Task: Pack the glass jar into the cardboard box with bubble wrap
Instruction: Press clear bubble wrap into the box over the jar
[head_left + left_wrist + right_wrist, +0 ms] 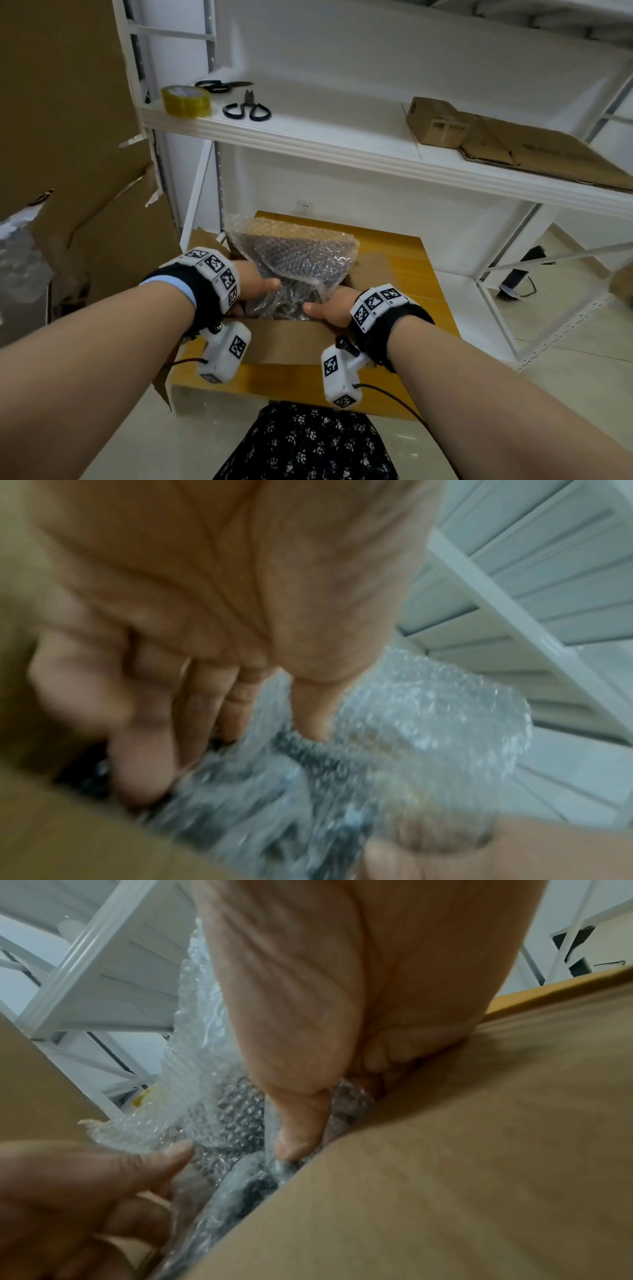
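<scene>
Cardboard box (291, 339) stands open on the yellow wooden surface (421, 274) in the head view, its near flap folded toward the person. Inside sits a crumpled bundle of bubble wrap (294, 260), its upper sheet rising above the rim; dark shapes show through it, but the glass jar itself cannot be made out. The left hand (255, 286) and right hand (329, 310) reach into the box from either side, each clutching the lower wrap, thumbs close together. Behind, a white shelf (308, 133) carries a tape roll (185, 101), scissors (247, 109) and flattened cardboard (513, 144); its edge overhangs the box's far side.

From the left wrist, blurred, the fingers (202, 696) curl down into the wrap (428, 718) against the box wall (85, 845).

From the right wrist, the thumb (301, 1123) presses wrap (205, 1096) beside the inner wall (479, 1150); the other fingers are tucked tight between wrap and wall, with little room.
</scene>
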A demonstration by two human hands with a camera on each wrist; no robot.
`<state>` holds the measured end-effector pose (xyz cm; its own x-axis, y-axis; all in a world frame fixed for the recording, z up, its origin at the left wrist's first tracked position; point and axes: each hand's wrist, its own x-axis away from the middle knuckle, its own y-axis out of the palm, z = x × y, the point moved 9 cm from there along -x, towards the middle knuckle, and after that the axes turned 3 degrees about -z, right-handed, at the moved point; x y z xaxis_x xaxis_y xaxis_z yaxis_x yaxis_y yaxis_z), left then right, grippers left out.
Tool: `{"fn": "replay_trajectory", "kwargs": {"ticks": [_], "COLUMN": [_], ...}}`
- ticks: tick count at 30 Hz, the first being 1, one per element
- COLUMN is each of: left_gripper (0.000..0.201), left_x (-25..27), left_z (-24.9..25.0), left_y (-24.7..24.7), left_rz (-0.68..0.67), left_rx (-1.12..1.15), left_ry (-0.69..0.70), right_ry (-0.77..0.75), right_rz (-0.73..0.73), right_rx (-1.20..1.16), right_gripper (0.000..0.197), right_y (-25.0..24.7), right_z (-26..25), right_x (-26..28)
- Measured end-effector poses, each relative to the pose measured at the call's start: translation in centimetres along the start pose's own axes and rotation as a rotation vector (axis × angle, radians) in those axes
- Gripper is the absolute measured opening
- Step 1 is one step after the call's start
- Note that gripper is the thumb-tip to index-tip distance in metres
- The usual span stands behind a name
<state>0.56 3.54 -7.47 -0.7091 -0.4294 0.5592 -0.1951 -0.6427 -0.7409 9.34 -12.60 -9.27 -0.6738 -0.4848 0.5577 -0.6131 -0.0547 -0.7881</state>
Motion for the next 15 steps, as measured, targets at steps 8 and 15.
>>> {"fn": "replay_trajectory", "kwargs": {"ticks": [8,15], "left_gripper": [0.017,0.027], "left_x": [-1.3,-0.8], "left_z": [-1.8,-2.0], "left_y": [-0.9,0.7], "left_rz": [0.11,0.102], "left_rx": [0.574,0.895], "left_ry": [-0.018,-0.013], "right_ry": [-0.131,-0.154], "right_rz": [-0.069,-0.073], "right_rx": [0.017,-0.064], "right_gripper": [0.053,0.047], "right_y": [-0.1,-0.4], "right_z": [-0.5,0.5], "right_x": [1.4,1.6]}}
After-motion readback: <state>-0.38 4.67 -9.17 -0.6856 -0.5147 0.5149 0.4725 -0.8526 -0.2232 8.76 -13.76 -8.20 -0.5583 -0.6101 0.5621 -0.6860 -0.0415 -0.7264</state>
